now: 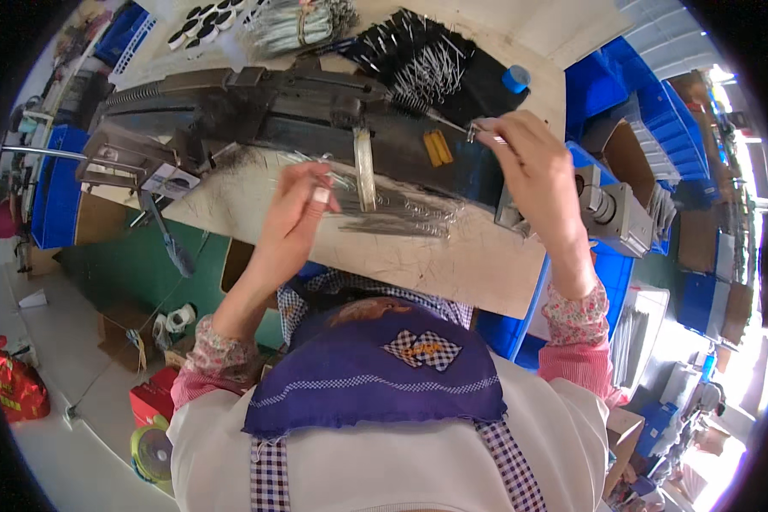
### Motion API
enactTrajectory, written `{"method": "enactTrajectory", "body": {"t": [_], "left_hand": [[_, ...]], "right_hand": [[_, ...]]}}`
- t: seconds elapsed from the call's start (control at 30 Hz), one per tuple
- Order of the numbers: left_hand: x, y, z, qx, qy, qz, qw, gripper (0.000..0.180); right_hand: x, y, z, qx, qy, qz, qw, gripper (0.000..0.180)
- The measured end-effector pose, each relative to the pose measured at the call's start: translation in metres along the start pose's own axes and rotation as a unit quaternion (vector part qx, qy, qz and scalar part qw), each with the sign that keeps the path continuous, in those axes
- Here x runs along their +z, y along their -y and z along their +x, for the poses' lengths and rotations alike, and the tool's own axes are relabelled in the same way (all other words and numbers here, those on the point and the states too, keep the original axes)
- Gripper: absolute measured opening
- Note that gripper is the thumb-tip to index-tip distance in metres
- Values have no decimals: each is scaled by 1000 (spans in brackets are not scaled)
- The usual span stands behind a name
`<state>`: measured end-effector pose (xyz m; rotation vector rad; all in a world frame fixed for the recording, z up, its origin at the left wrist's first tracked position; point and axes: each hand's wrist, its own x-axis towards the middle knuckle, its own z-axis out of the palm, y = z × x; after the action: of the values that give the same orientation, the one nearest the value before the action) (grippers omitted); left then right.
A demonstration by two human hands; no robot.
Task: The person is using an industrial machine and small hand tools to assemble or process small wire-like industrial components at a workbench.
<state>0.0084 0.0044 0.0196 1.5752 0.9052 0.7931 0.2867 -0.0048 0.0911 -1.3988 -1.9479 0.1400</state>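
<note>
My right hand (535, 166) is closed in a pinch above the right end of a long dark metal machine (307, 111). Between its fingertips is the bent end of a thin metal wire (472, 131); a rod with a dark bristly or coiled part runs left from there. My left hand (294, 218), with white tape on one finger, has its fingers drawn together beside the machine's near edge. Whatever it may hold is too blurred to name. Near it lie several looped metal wires (401, 218), partly under a worn upright bar (363, 171).
A yellow block (438, 148) sits on the machine. Behind it are a pile of metal wire pieces (431, 72) on black cloth, a blue tape roll (515, 78), a tied bundle (303, 26) and black-and-white round pieces (205, 24). Blue bins (602, 77) and a grey motor-like unit (619, 218) stand right.
</note>
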Motion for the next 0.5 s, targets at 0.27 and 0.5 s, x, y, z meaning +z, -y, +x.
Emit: {"method": "enactTrajectory", "body": {"t": [0.27, 0.5], "left_hand": [[45, -73, 22, -125, 42, -508, 851, 22], [-59, -42, 14, -7, -3, -765, 644, 24]], "right_hand": [[32, -9, 22, -110, 58, -135, 983, 16], [32, -6, 21, -83, 64, -97, 990, 9]]}}
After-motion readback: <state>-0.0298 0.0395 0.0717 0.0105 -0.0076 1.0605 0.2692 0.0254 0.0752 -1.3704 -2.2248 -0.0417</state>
